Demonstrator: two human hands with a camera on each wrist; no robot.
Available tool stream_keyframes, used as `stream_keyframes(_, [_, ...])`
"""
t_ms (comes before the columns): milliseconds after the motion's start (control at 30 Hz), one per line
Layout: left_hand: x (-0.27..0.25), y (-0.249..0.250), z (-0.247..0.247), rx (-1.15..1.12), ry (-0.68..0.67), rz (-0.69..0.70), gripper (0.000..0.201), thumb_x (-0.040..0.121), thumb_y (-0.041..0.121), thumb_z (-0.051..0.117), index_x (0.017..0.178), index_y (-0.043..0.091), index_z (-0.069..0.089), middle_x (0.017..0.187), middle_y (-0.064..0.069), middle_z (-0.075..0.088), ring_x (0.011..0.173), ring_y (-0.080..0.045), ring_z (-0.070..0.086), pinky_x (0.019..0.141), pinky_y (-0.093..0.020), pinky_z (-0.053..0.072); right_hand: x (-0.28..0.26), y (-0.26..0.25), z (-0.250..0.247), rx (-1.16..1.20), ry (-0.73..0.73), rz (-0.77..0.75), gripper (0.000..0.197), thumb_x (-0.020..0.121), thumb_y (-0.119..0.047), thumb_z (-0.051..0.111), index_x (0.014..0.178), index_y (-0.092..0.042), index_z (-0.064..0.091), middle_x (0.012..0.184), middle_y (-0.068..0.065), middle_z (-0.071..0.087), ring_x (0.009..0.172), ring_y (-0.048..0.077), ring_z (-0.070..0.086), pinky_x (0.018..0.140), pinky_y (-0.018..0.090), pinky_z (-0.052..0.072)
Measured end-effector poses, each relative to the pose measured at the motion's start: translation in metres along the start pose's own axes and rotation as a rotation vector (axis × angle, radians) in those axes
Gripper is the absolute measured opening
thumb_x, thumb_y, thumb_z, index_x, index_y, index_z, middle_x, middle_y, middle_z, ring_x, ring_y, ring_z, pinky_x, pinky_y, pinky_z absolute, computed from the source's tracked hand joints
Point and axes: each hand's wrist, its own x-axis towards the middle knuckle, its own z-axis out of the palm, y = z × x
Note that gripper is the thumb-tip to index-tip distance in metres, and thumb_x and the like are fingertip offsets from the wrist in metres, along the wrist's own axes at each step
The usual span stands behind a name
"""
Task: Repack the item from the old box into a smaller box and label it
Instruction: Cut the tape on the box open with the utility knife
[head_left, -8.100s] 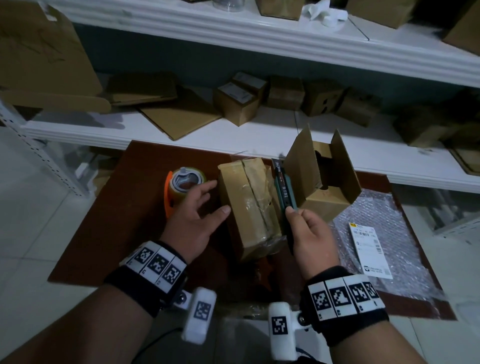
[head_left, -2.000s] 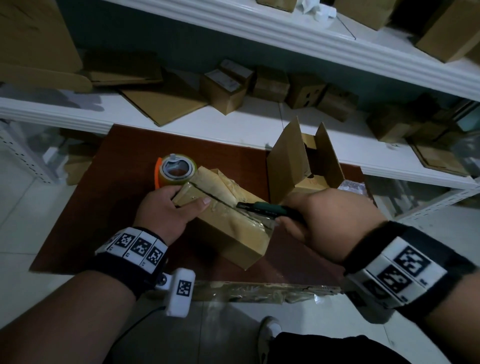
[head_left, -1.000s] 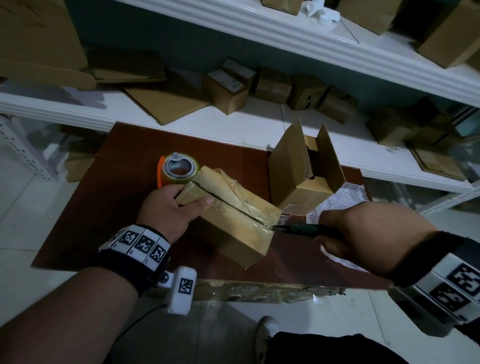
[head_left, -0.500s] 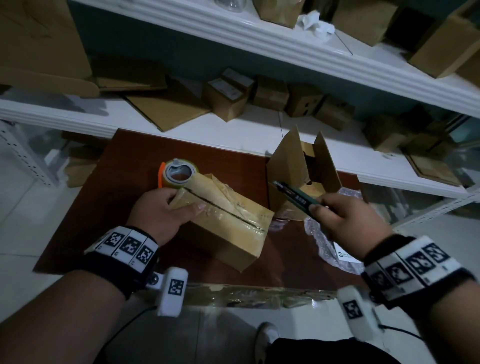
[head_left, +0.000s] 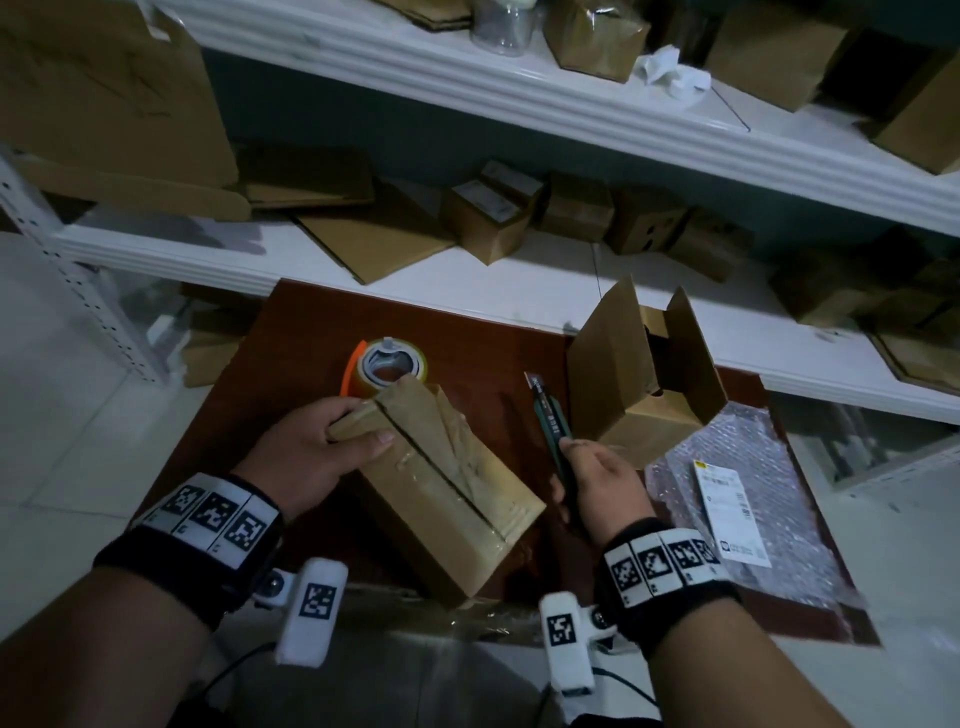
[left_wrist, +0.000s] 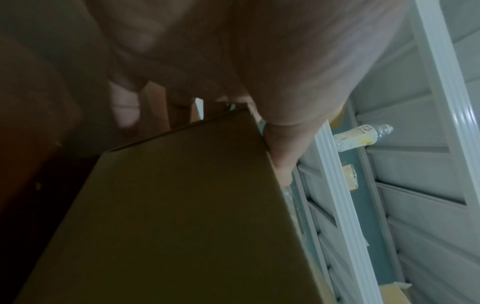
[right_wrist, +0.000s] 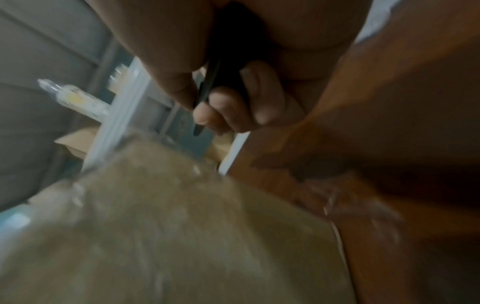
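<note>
L hand (head_left: 306, 457) is clamped on the far end of the old box (head_left: 441, 488), thumb laid across its top, fingers wrapped round the far corner. R hand (head_left: 605, 480) is closed round a green utility knife (head_left: 550, 415), blade extended and pointed away from the body, held just beside the old box's R side, not touching it. The old box is lying diagonally on the brown table (head_left: 291, 364); its wrinkled tape is slit along the top seam, flaps not raised. A tape roll (head_left: 387, 366) is just behind it. The smaller box (head_left: 639, 395) stands w/ flaps up, R of the knife. A label (head_left: 727, 512) is lying on bubble wrap (head_left: 779, 561) at the table's R edge. White shelves (head_left: 519, 291) w/ cardboard are seen behind.
</note>
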Motion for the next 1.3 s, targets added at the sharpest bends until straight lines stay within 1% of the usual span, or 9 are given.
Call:
stream_keyframes(133, [0.007, -0.006, 0.000, -0.066, -0.009, -0.032, 0.022, 0.085, 0.031, 0.077, 0.106, 0.031, 0.071, 0.097, 0.008, 0.077, 0.095, -0.016, 0.072, 0.091, -0.045, 0.056, 0.010, 0.008, 0.009, 0.037, -0.059, 0.095, 0.022, 0.105, -0.019, 0.043, 0.093, -0.006, 0.056, 0.056, 0.007, 0.049, 0.036, 0.017, 0.037, 0.040, 0.022, 0.031])
stream_keyframes(233, [0.010, -0.008, -0.001, -0.084, -0.014, -0.058, 0.036, 0.068, 0.050, 0.085, 0.101, 0.041, 0.072, 0.100, 0.006, 0.077, 0.099, -0.020, 0.072, 0.094, -0.054, 0.054, 0.020, 0.011, 0.009, 0.103, -0.062, 0.129, 0.020, 0.104, -0.012, 0.036, 0.097, -0.003, 0.053, 0.058, 0.007, 0.048, 0.036, 0.015, 0.038, 0.036, 0.020, 0.030])
stream_keyframes(300, [0.010, -0.009, -0.001, -0.080, -0.015, -0.058, 0.038, 0.063, 0.056, 0.082, 0.099, 0.048, 0.071, 0.101, 0.008, 0.076, 0.099, -0.020, 0.072, 0.094, -0.054, 0.054, 0.026, 0.013, 0.009, 0.147, -0.046, 0.162, 0.019, 0.103, -0.009, 0.034, 0.094, -0.004, 0.050, 0.058, 0.007, 0.049, 0.038, 0.017, 0.039, 0.035, 0.022, 0.031])
stream_keyframes(433, [0.010, -0.012, 0.000, -0.059, 0.013, -0.051, 0.021, 0.081, 0.040, 0.080, 0.100, 0.044, 0.072, 0.099, 0.010, 0.076, 0.098, -0.018, 0.071, 0.095, -0.055, 0.054, 0.037, 0.017, 0.012, 0.211, -0.007, 0.235, 0.016, 0.103, -0.005, 0.033, 0.098, -0.006, 0.049, 0.064, 0.011, 0.053, 0.037, 0.017, 0.043, 0.035, 0.021, 0.033])
stream_keyframes(567, [0.009, -0.009, 0.001, -0.058, 0.003, -0.063, 0.048, 0.058, 0.064, 0.079, 0.102, 0.048, 0.070, 0.100, 0.011, 0.075, 0.100, -0.018, 0.070, 0.095, -0.054, 0.054, 0.046, 0.022, 0.012, 0.153, 0.007, 0.233, 0.016, 0.103, -0.006, 0.039, 0.103, -0.005, 0.055, 0.068, 0.010, 0.054, 0.043, 0.016, 0.047, 0.038, 0.022, 0.039])
stream_keyframes(733, [0.011, -0.014, -0.001, -0.064, -0.009, -0.056, 0.071, 0.045, 0.078, 0.079, 0.107, 0.046, 0.069, 0.104, 0.009, 0.075, 0.102, -0.020, 0.071, 0.094, -0.055, 0.054, 0.051, 0.032, 0.014, 0.158, 0.085, 0.183, 0.007, 0.098, -0.008, 0.061, 0.103, -0.008, 0.066, 0.076, 0.011, 0.062, 0.061, 0.018, 0.059, 0.059, 0.032, 0.057])
stream_keyframes(833, [0.011, -0.014, -0.002, -0.053, -0.016, -0.061, 0.068, 0.048, 0.078, 0.077, 0.108, 0.046, 0.069, 0.105, 0.008, 0.075, 0.103, -0.021, 0.070, 0.094, -0.056, 0.054, 0.056, 0.036, 0.011, 0.002, 0.171, 0.163, 0.012, 0.093, -0.014, 0.071, 0.099, -0.005, 0.068, 0.076, 0.015, 0.072, 0.061, 0.024, 0.068, 0.068, 0.041, 0.061])
stream_keyframes(1000, [0.011, -0.013, -0.002, -0.062, -0.024, -0.043, 0.067, 0.046, 0.076, 0.078, 0.105, 0.046, 0.069, 0.102, 0.009, 0.076, 0.099, -0.018, 0.071, 0.093, -0.054, 0.055, 0.058, 0.035, 0.012, 0.045, 0.227, 0.210, 0.012, 0.086, -0.009, 0.076, 0.084, -0.002, 0.067, 0.080, 0.023, 0.074, 0.072, 0.034, 0.075, 0.072, 0.050, 0.063])
stream_keyframes(1300, [0.013, -0.016, -0.002, -0.089, -0.027, -0.029, 0.066, 0.045, 0.074, 0.080, 0.104, 0.046, 0.070, 0.101, 0.009, 0.076, 0.099, -0.019, 0.072, 0.093, -0.055, 0.055, 0.065, 0.030, 0.008, -0.692, 0.204, 0.068, 0.020, 0.083, -0.035, 0.075, 0.085, -0.016, 0.070, 0.084, 0.003, 0.072, 0.082, 0.023, 0.068, 0.078, 0.037, 0.058])
